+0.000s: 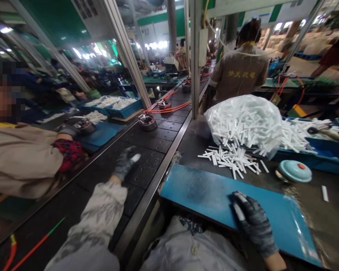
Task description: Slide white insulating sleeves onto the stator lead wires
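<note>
My left hand (124, 164), in a dark grey glove, reaches out low over the black slatted conveyor (142, 176). A white tip shows on its thumb side; the fingers look apart, with no object visible in them. My right hand (252, 220), in a mottled grey glove, rests on the blue mat (203, 188) with its fingers stretched and loosely curved. A white covering shows on its thumb side too. Beyond the mat lies a loose pile of short white tubes (233, 160). Nearest ahead of my left hand on the conveyor is a round motor stator (147, 122) with red wires.
A clear plastic bag of white tubes (244, 122) leans by a blue tray (319, 156). A light-blue round lidded object (295, 171) sits to the right. A metal post (195, 60) stands beside the conveyor. One co-worker (241, 69) sits ahead; another's gloved hand (70, 128) is across the belt.
</note>
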Action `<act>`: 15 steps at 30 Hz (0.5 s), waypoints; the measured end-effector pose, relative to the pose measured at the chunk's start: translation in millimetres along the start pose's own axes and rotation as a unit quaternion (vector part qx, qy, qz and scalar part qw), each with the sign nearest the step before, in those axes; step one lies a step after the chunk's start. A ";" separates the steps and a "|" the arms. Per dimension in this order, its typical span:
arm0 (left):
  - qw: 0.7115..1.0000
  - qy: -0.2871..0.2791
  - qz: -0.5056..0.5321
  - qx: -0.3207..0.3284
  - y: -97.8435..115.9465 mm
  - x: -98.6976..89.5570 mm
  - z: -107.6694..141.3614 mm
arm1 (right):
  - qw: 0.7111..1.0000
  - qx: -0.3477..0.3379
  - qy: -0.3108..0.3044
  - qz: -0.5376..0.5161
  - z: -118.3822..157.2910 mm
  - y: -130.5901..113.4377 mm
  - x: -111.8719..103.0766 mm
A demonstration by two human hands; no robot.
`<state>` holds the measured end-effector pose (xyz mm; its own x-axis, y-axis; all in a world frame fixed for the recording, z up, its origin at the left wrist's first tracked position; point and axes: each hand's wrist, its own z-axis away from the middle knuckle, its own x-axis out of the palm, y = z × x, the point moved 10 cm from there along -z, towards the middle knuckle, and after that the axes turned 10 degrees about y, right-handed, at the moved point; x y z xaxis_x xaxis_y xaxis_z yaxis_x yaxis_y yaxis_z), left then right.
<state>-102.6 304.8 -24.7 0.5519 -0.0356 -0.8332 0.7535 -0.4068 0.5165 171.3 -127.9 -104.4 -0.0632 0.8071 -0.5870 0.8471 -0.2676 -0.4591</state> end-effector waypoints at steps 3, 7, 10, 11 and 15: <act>0.995 0.015 -0.081 0.063 19.7 28.2 -53.5 | 0.997 -0.068 -0.004 0.039 6.9 -10.8 5.1; 0.990 0.008 -0.104 0.092 46.6 49.1 -107.5 | 0.992 -0.103 -0.004 0.071 8.7 -16.1 8.8; 0.985 -0.013 -0.105 0.138 73.8 60.2 -136.6 | 0.985 -0.142 0.013 0.092 8.3 -19.6 8.6; 0.984 -0.023 -0.102 0.144 80.7 64.4 -145.6 | 0.983 -0.153 0.019 0.098 8.3 -20.2 8.7; 0.990 -0.043 -0.072 0.116 96.1 77.7 -177.2 | 0.978 -0.176 0.019 0.111 8.8 -19.5 11.8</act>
<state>76.0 424.6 -4.8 0.4044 -0.0345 -0.9139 0.7151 -0.6110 0.3395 149.5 -117.8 -108.2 0.1560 0.7702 -0.6184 0.9673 -0.2460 -0.0624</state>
